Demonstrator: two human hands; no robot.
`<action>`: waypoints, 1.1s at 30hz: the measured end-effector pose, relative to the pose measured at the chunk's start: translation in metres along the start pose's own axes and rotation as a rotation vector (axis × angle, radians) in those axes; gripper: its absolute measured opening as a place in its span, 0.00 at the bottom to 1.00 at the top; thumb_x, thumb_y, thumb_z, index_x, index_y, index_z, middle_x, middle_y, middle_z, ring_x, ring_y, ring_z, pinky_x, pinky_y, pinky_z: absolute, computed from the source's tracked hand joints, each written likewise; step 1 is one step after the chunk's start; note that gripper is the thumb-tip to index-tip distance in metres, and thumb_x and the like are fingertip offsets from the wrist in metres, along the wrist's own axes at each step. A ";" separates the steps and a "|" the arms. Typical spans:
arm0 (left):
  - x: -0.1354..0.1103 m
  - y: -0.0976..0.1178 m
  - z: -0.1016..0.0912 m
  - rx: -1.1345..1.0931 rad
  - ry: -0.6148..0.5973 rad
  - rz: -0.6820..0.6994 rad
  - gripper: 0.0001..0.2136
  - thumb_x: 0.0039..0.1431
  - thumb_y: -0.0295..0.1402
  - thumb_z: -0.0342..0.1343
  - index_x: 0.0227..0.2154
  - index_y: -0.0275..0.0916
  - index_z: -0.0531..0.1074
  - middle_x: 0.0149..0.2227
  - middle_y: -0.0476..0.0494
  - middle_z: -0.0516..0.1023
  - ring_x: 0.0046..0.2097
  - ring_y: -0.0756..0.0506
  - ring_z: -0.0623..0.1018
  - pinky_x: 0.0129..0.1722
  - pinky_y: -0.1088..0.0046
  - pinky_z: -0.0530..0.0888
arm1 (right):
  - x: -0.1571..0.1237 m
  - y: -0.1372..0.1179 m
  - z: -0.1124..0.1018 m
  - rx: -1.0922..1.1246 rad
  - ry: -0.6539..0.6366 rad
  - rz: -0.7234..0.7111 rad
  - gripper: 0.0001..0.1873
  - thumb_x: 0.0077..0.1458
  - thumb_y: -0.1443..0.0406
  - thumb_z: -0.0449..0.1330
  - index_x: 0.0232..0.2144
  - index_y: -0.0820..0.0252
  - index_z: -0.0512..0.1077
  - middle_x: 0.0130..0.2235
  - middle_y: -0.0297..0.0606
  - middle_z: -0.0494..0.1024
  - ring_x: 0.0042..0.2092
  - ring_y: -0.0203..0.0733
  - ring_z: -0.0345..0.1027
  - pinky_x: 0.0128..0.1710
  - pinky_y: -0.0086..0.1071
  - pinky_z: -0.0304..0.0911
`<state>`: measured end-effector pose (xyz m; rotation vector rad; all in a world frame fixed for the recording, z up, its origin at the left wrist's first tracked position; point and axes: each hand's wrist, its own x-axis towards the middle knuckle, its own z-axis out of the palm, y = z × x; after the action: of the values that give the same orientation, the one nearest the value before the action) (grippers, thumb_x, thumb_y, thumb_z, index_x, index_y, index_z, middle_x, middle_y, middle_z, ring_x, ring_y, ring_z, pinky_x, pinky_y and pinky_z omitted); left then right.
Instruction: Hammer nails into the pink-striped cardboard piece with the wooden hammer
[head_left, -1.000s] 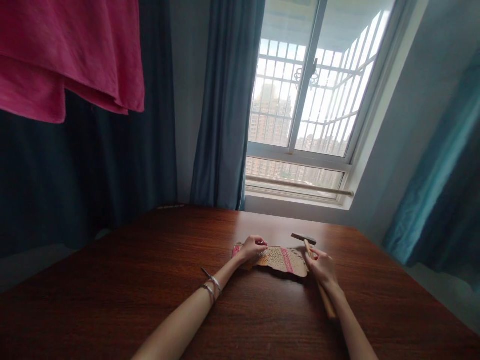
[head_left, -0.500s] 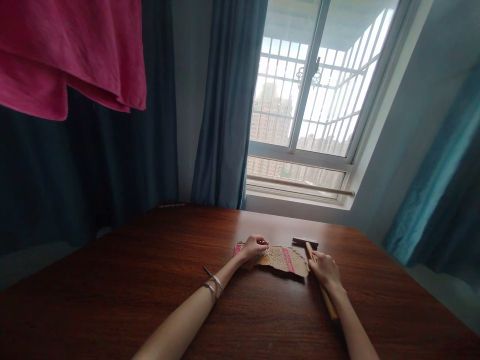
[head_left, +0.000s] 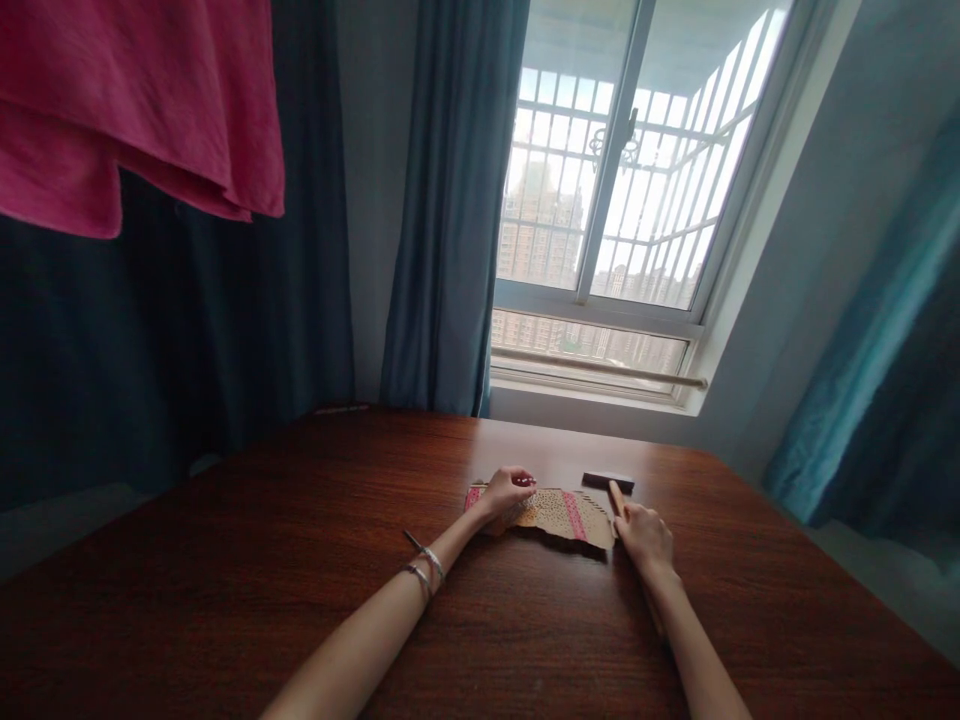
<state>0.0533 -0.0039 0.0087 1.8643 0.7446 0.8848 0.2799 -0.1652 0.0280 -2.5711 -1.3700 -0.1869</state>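
Note:
My left hand [head_left: 508,493] rests over the left part of a torn piece of cardboard [head_left: 551,512], its fingers pinched together. What they hold, if anything, is too small to make out. The cardboard has many small dark holes or dots and pink patterned strips, and its lower edge is ragged. To its right, my right hand [head_left: 645,537] is wrapped round the wooden handle of a hammer [head_left: 617,498]. The hammer's dark head lies just beyond the cardboard's right end, and the lower handle is partly hidden under my wrist.
The brown wooden table [head_left: 480,640] spreads around both arms. A thin dark stick-like thing [head_left: 412,539] shows beside my left wrist. Behind stand a barred window [head_left: 600,200] and blue curtains [head_left: 450,220]. A pink cloth [head_left: 172,110] hangs at upper left.
My right hand's fingers have closed further round the hammer handle, and the hand now covers more of its lower part. My left hand stays pinched over the cardboard. The view has shifted slightly.

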 end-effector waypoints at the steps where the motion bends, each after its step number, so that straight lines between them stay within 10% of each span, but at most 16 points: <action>1: 0.000 0.000 0.000 -0.010 0.009 0.012 0.11 0.42 0.34 0.60 0.31 0.36 0.75 0.30 0.47 0.77 0.34 0.48 0.74 0.33 0.76 0.69 | 0.000 0.000 0.001 0.000 0.001 0.004 0.16 0.53 0.59 0.51 0.39 0.58 0.74 0.35 0.49 0.78 0.40 0.49 0.72 0.34 0.34 0.63; 12: 0.002 0.020 -0.005 -0.142 0.167 0.136 0.21 0.52 0.40 0.51 0.46 0.33 0.67 0.28 0.45 0.74 0.31 0.48 0.73 0.32 0.74 0.69 | 0.001 0.002 0.002 0.019 -0.032 0.000 0.17 0.53 0.58 0.51 0.40 0.57 0.74 0.38 0.47 0.77 0.44 0.49 0.69 0.37 0.34 0.63; 16: 0.007 0.038 -0.021 -0.059 0.173 0.154 0.16 0.53 0.40 0.49 0.35 0.33 0.73 0.30 0.42 0.75 0.34 0.47 0.73 0.32 0.74 0.69 | -0.002 -0.001 -0.007 0.017 0.001 -0.004 0.18 0.55 0.60 0.48 0.42 0.58 0.73 0.37 0.48 0.77 0.44 0.50 0.68 0.36 0.34 0.62; 23: -0.016 0.051 -0.090 0.329 0.057 0.094 0.14 0.49 0.39 0.52 0.29 0.33 0.75 0.24 0.44 0.75 0.27 0.48 0.71 0.27 0.75 0.65 | -0.006 -0.007 -0.018 0.056 0.064 -0.031 0.19 0.56 0.62 0.46 0.45 0.58 0.71 0.41 0.48 0.76 0.43 0.49 0.68 0.36 0.34 0.61; 33: -0.094 0.041 -0.181 0.576 -0.435 0.052 0.10 0.45 0.35 0.55 0.28 0.36 0.77 0.29 0.45 0.74 0.29 0.48 0.72 0.28 0.76 0.66 | -0.009 -0.017 -0.015 0.094 0.109 -0.086 0.17 0.56 0.64 0.47 0.42 0.56 0.73 0.39 0.44 0.76 0.41 0.45 0.69 0.35 0.31 0.60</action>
<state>-0.1423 -0.0087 0.0792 2.4805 0.7207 0.2734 0.2608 -0.1672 0.0427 -2.3908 -1.4153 -0.2665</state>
